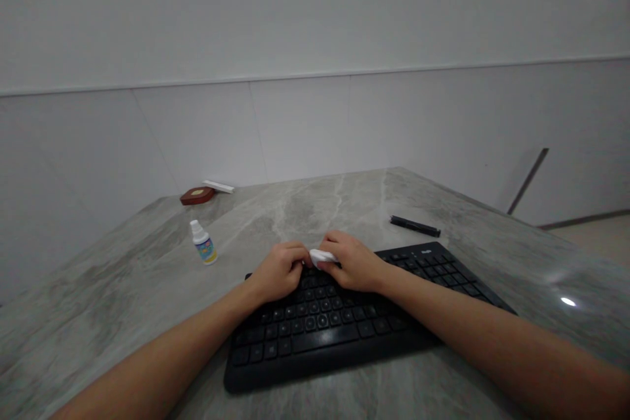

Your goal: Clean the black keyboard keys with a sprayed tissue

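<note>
Head view: both hands cover the far middle of a black keyboard [325, 339], hiding many keys there; the right forearm masks more of them, and the near ends of both arms are cut off. The small white wad [322, 257], over the keyboard's far edge, looks soft and folded, perhaps cloth or tissue; its exact nature cannot be told. Most key legends are too blurred to read.

The keyboard is a long, dark slab with squarish keys. Grey, veined, glossy stone-like table [123, 295] lies beneath. Left of it stands a white plastic bottle [205, 247] with a colourful label; far left, a reddish-brown case [197, 195] touches or nearly touches a white strip [219, 186]. Beyond the keyboard, to the right, lies a slim black object [415, 226].

The right hand [357, 264] has thumb and fingers clamped on the wad. The left hand's [278, 272] fingers curl together beside it, tips partly hidden; whether they pinch it cannot be told.
</note>
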### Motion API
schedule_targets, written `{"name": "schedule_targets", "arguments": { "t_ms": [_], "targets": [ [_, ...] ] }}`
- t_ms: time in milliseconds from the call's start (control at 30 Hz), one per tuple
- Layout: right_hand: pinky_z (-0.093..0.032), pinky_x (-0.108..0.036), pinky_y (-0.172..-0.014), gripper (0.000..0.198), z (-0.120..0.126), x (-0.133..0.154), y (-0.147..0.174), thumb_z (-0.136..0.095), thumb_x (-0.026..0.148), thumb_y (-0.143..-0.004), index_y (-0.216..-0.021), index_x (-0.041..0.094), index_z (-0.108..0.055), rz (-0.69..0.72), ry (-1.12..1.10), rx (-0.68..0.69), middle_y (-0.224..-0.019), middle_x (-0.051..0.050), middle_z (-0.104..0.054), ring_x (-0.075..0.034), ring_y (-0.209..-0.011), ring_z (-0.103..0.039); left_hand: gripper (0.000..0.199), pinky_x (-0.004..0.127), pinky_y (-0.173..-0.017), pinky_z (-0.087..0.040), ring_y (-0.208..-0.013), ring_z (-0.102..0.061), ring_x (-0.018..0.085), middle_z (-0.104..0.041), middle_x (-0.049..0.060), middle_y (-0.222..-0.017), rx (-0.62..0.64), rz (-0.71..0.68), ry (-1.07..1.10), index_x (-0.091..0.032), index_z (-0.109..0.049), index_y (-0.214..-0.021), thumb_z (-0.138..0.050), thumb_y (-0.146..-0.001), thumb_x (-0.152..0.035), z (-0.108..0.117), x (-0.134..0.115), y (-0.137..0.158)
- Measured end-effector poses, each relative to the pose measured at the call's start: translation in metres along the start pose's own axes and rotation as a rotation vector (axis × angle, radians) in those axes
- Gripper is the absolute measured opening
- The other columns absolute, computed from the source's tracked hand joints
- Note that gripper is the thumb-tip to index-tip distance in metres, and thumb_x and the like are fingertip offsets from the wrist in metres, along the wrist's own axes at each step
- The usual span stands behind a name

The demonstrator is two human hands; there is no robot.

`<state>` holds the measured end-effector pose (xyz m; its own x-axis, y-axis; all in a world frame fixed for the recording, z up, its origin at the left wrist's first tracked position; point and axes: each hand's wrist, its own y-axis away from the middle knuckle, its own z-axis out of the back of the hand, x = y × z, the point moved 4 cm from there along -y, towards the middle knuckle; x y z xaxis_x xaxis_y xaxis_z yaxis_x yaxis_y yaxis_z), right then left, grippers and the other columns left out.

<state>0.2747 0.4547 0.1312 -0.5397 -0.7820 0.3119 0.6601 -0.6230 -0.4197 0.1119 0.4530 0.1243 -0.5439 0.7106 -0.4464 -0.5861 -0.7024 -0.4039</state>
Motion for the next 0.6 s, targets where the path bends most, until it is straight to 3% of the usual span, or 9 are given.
{"name": "schedule_targets", "arguments": {
  "t_ms": [200, 467, 600],
  "targets": [
    [-0.041, -0.03, -0.071, 0.008, 0.008, -0.005, 0.005, -0.059, 0.016, -0.083, -0.075, 0.017, -0.056, -0.051, -0.107, -0.107, -0.081, -0.003, -0.053, -0.018, -0.078, -0.052, 0.044, 0.031, -0.083, -0.051, -0.088, -0.064, 0.017, -0.069, 0.004, -0.094, 0.047, -0.086, 0.028, -0.02, -0.073, -0.091, -0.04, -0.072, 0.003, -0.001, -0.001, 0.002],
    [-0.041, -0.032, -0.074, 0.008, 0.005, -0.013, 0.007, -0.061, 0.017, -0.082, -0.074, 0.016, -0.06, -0.112, 0.004, -0.039, -0.081, -0.004, -0.056, -0.019, -0.08, -0.053, 0.052, 0.034, -0.089, -0.052, -0.094, -0.064, 0.017, -0.068, 0.004, -0.101, 0.067, -0.138, 0.051, -0.022, -0.075, -0.097, -0.04, -0.07, 0.004, -0.004, 0.0, 0.003],
    [-0.041, -0.031, -0.074, 0.007, 0.005, -0.011, 0.006, -0.062, 0.017, -0.081, -0.074, 0.017, -0.06, -0.041, -0.026, 0.007, -0.08, -0.004, -0.056, -0.018, -0.079, -0.053, 0.051, 0.033, -0.09, -0.051, -0.094, -0.064, 0.017, -0.068, 0.004, -0.101, 0.055, -0.146, 0.058, -0.021, -0.075, -0.096, -0.04, -0.071, 0.005, -0.004, 0.0, 0.003]
  ]
}}
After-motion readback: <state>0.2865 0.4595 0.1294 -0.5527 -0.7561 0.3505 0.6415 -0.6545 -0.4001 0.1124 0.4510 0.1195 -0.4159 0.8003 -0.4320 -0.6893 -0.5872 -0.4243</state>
